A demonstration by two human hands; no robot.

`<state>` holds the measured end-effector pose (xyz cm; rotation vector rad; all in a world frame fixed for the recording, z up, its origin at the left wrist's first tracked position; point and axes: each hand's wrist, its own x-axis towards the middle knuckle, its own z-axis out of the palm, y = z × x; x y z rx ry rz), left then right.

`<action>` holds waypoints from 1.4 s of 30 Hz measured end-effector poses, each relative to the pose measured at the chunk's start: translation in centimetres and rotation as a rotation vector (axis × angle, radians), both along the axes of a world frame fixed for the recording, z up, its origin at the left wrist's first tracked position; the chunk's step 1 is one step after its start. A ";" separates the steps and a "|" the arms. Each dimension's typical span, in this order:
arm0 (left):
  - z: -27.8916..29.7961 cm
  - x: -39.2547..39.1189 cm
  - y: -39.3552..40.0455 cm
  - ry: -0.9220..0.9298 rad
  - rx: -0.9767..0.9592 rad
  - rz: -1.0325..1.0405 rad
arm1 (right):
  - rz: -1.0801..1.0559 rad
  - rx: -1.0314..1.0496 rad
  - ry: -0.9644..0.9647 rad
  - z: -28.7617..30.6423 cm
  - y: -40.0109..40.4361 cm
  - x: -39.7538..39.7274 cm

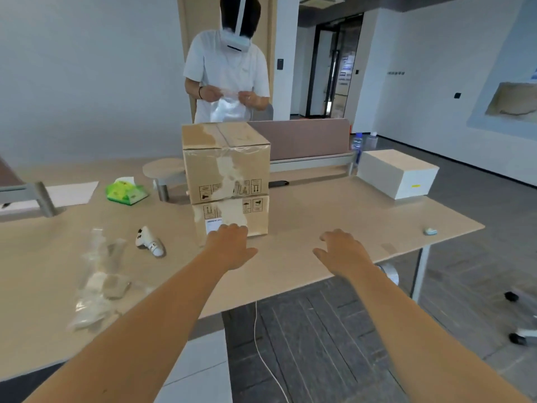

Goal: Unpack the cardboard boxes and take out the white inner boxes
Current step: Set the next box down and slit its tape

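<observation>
I see left hand (229, 242) at lower cardboard box (232, 218) front, nearer; both grips released, right hand (343, 251) apart to its right.

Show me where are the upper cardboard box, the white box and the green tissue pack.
upper cardboard box (229, 167): head view, on its front face.
white box (390, 164): head view, on its top face.
green tissue pack (126, 193): head view, on its top.
</observation>
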<state>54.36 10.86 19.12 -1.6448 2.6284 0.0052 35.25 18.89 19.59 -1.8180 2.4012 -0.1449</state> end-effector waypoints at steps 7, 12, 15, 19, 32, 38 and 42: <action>-0.3 -2.6 -9.4 0.047 -0.006 0.130 | 0.092 -0.011 -0.037 -0.7 -12.1 -3.0; -1.2 -3.2 -14.0 0.167 0.013 0.341 | 0.203 -0.046 -0.171 -1.0 -20.2 -4.2; -1.2 -3.0 -16.2 0.300 -0.009 0.500 | 0.237 -0.101 -0.354 -0.6 -24.5 -4.6; -1.4 -1.8 -18.5 0.636 -0.067 0.735 | 0.245 -0.170 -0.721 -0.5 -28.4 -3.5; -3.8 1.4 -27.6 1.637 -0.098 0.736 | 0.138 -0.382 -1.412 -4.7 -37.3 -1.1; -4.9 1.7 -28.7 1.710 -0.162 0.697 | 0.107 -0.502 -1.507 -5.4 -37.5 0.0; -4.4 1.6 -28.3 1.738 -0.193 0.673 | 0.078 -0.563 -1.494 -4.8 -36.9 0.4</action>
